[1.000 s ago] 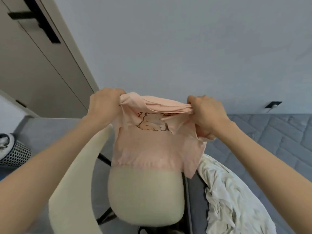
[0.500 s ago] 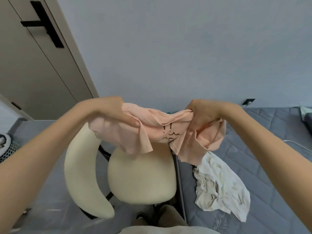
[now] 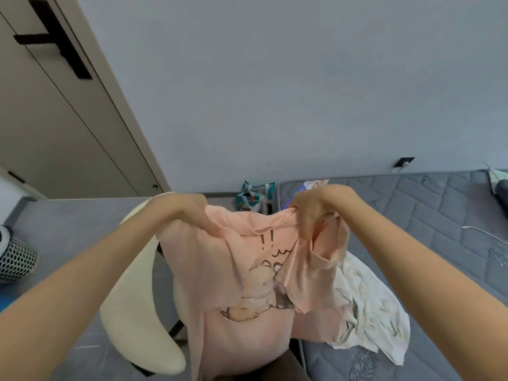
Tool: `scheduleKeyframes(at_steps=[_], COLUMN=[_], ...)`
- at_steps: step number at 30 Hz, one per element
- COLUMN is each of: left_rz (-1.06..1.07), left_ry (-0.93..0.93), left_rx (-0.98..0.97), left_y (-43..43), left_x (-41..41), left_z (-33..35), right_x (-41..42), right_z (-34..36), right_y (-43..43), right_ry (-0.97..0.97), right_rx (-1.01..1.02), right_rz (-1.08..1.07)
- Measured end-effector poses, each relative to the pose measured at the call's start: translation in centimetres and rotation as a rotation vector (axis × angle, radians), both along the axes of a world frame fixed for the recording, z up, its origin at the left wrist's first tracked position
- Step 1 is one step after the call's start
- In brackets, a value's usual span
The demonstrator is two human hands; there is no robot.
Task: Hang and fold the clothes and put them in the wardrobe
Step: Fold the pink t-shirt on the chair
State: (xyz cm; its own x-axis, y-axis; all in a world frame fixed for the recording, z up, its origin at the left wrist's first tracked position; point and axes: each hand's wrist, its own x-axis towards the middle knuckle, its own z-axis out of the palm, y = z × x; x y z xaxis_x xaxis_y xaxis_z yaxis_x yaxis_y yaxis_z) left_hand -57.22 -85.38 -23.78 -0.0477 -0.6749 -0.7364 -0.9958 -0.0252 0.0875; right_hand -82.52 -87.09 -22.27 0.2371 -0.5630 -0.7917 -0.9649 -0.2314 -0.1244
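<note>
Shirt, pink, gripped by left hand and right hand, "!!" above cartoon

Left hand and right hand each grip the top edge of a pink T-shirt; it hangs below them over a cream chair.
</note>
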Motion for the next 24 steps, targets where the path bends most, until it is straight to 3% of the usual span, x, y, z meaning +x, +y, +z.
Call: scheduleKeyframes(at_steps=[4, 7, 11, 18, 24], left_rz=[-0.014, 0.068, 0.020, -0.051, -0.068], left_ry=[-0.098, -0.085, -0.123, -0.200, -0.197], left_rx=[-0.256, -0.339, -0.447, -0.540, -0.597], left_y=[-3.1, -5.7, -9.1, -14.6, -17.9], left_x=[0.2, 0.1, 0.3, 2.4, 4.7], left_z=[-6.5, -11.5, -17.4, -25.1, -30.2], right_x=[1.1, 1.4, 2.0, 3.2, 5.5], right_z=[-6.0, -10.8, -17.2, -27.2, -33.2], right_y=[-3.4, -6.7, -11.0, -16.9, -20.6], right_ry=[0.008, -0.016, 0.009, 0.055, -0.006], right_rx=[-0.256, -0.414, -0.541, -0.623, -0.680], right_rz=[0.127, 0.220, 0.327, 0.414, 0.306])
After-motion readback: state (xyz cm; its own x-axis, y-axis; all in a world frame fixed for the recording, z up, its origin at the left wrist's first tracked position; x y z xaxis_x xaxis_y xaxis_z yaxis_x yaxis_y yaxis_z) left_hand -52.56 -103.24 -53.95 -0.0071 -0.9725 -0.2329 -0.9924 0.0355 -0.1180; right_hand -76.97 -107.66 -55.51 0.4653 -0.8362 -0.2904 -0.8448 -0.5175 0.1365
